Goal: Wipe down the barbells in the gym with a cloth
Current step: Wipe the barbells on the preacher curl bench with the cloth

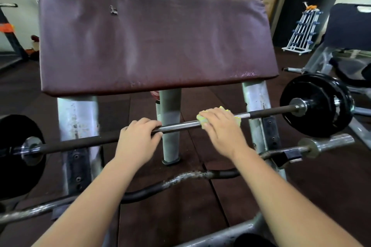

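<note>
A straight barbell [180,125] with black plates [317,104] at both ends lies across the rack of a preacher-curl bench. My left hand [138,136] grips its chrome middle section. To the right, my right hand [222,126] presses a yellow cloth [202,119] around the bar; the cloth shows only at the fingertips and past the knuckles. Below it, nearer to me, a worn curved bar [180,179] without plates rests on lower hooks, partly hidden by my forearms.
The maroon arm pad [152,40] of the bench fills the view above the bar, on white posts [78,118]. Dark rubber flooring [180,206] lies underneath. Another bench [349,32] and a white dumbbell rack [303,30] stand at the right.
</note>
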